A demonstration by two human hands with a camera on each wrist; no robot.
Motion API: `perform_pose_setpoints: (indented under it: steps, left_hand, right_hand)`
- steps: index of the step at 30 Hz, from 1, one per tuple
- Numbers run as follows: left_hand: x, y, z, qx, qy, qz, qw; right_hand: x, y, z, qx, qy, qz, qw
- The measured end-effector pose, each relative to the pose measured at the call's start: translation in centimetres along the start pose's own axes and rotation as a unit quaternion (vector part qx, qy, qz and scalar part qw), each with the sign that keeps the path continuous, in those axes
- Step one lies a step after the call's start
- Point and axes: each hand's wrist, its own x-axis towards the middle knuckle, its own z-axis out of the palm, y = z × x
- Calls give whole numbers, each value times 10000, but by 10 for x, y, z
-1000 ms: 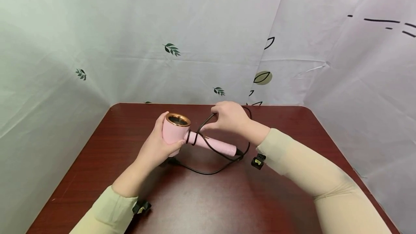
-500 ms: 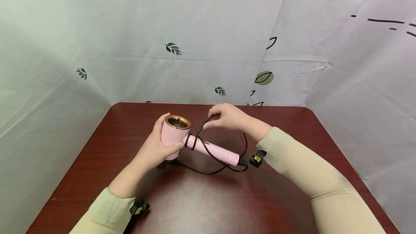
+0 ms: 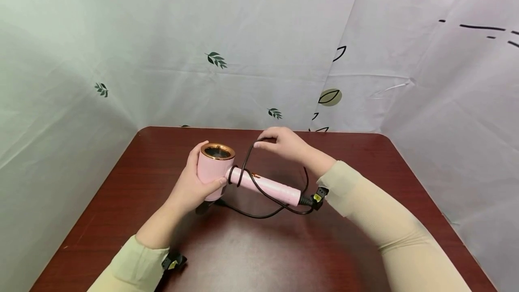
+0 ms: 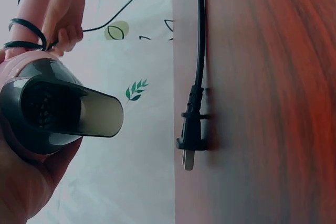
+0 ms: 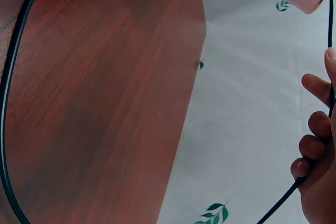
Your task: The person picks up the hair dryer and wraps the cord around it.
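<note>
A pink hair dryer [image 3: 213, 171] with a gold-rimmed end is held above the table, its handle [image 3: 269, 189] pointing right and slightly down. My left hand [image 3: 189, 190] grips the dryer's round head, thumb at the near side. Black cord [image 3: 246, 157] winds round the handle near the head. Above the handle, my right hand [image 3: 282, 143] pinches that cord with thumb and fingers; in the right wrist view, the other fingers curl round it too. A dark nozzle [image 4: 100, 113] shows on the dryer's underside in the left wrist view. The cord's two-pin plug [image 4: 191, 132] hangs beside it.
The dark red wooden table [image 3: 259, 251] has rounded far corners. Pale cloth walls [image 3: 170, 98] with leaf prints stand round its back and sides. A slack loop of cord [image 5: 6, 93] curves past the right wrist. Each wrist wears a small black camera [image 3: 174, 260].
My right hand has moved slightly left and up from the handle, drawing the cord taller. The handle's end has dipped a little, and the dryer's head has shifted slightly left.
</note>
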Motion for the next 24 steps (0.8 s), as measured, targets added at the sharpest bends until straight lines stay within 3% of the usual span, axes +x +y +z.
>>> perform_pose_setpoints:
  steps: [8, 11, 18, 22, 24]
  left_hand:
    - [-2, 1, 1, -560, 173, 4, 9983]
    - [-2, 2, 3, -643, 296, 34, 9975]
    - [-2, 4, 5, -952, 659, 14, 9933]
    - [-2, 5, 7, -1156, 809, -98, 9899]
    - [-2, 5, 7, -1248, 898, -110, 9880]
  right_hand:
    - [3, 6, 12, 137, 39, 228, 9996]
    - [5, 8, 19, 78, 30, 179, 9998]
    - [6, 7, 36, -612, -113, -3, 9981]
    - [1, -5, 43, -575, -177, -10, 9982]
    - [-3, -9, 46, -552, -142, -226, 9981]
